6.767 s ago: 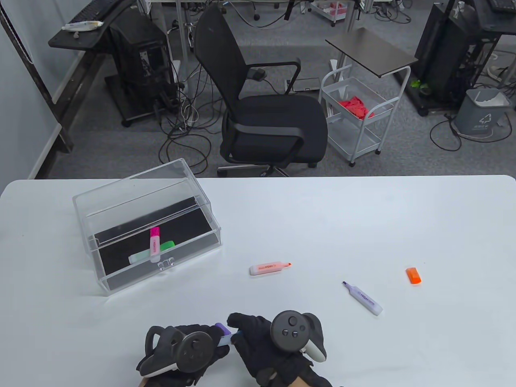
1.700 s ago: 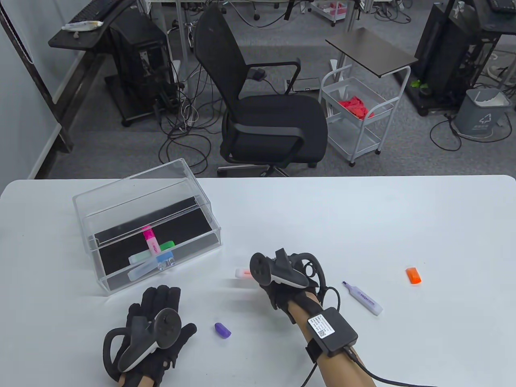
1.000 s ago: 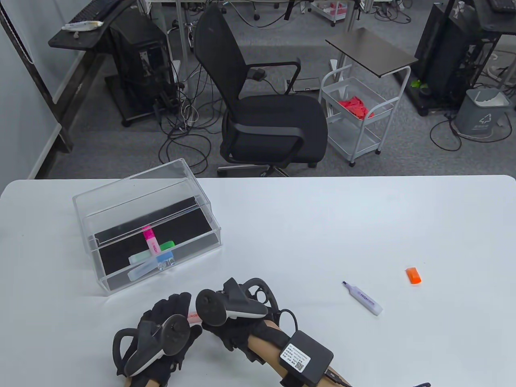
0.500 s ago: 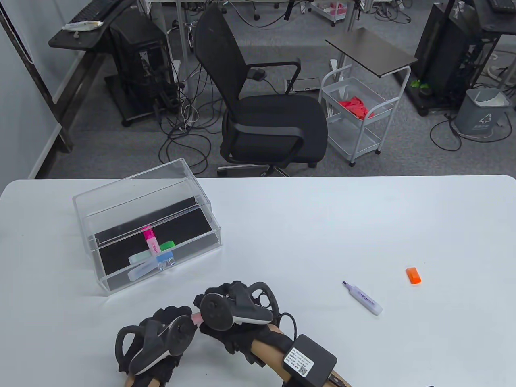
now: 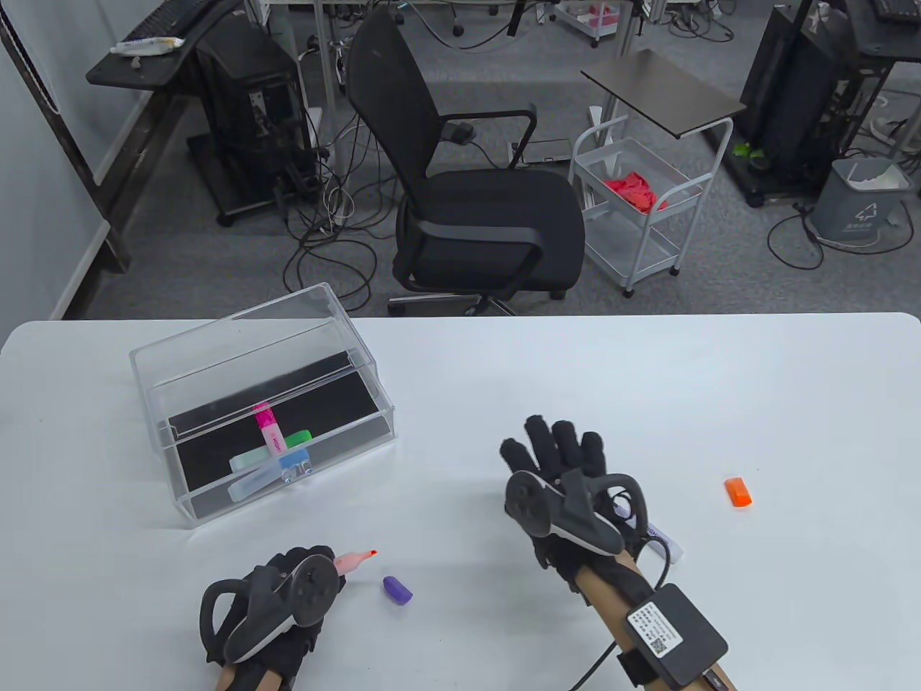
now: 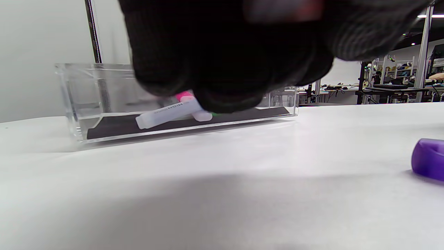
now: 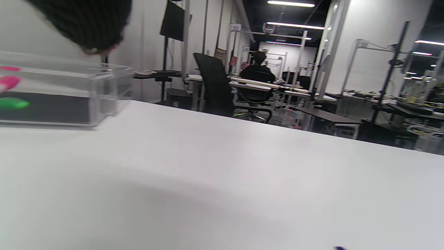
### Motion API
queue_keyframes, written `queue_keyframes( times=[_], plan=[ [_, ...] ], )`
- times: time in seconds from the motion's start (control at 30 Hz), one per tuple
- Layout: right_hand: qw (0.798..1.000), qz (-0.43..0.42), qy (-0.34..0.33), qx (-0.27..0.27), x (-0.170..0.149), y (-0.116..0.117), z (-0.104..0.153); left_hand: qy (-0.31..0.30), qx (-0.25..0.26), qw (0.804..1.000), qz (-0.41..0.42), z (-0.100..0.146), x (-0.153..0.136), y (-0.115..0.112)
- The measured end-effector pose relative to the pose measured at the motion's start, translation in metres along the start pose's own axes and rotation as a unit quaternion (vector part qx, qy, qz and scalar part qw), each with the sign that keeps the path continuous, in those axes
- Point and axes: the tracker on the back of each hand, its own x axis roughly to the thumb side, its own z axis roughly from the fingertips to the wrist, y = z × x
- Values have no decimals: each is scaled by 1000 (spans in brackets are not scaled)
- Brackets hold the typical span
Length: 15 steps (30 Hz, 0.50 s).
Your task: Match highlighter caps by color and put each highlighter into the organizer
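A white table [image 5: 504, 374] fills the near part of the scene, with an office chair [image 5: 460, 180], a white cart [image 5: 637, 209] and desks seen on grey carpet behind it.

At the table's near left, the fingers [image 5: 298, 561] of the left hand [image 5: 277, 604] are curled round the body of an uncapped orange highlighter [image 5: 354, 561]; its pale body and orange tip are seen sticking out to the right of the glove. In the left wrist view the curled fingers [image 6: 225, 62] are seen close to the lens and blurred. A purple cap [image 5: 397, 590] lies on the table just beside that tip, apart from the hand.

Further right, the fingers [image 5: 557, 443] of the right hand [image 5: 568, 482] are held straight and spread, pointing away from the person, and nothing is held in them. Whether they touch the table cannot be told. Just behind this hand, the purple highlighter [image 5: 662, 540] is mostly hidden by the wrist; only its rear end shows. An orange cap [image 5: 738, 492] lies well apart to the right.

At the left, the clear organizer [image 5: 216, 360] is seen with a pink highlighter [image 5: 268, 430], a green one [image 5: 298, 437] and a blue one [image 5: 266, 476] lying crossed on its black floor.
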Motion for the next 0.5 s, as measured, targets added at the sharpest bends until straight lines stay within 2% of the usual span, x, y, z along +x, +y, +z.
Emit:
queue_keyframes(
  times=[0.1, 0.27, 0.33, 0.5],
  plan=[
    [998, -19, 62, 0, -41, -1, -3, 4, -1, 1000, 2, 0, -2, 0],
    [983, -37, 182, 5, -116, 4, -2, 9, -1, 1000, 2, -1, -6, 0],
    [969, -69, 237, 22, -145, 13, 1, 11, 0, 1000, 1, -1, -7, 1],
    [937, -110, 327, 55, -189, 39, 6, 18, -1, 1000, 2, -1, -10, 1]
  ],
)
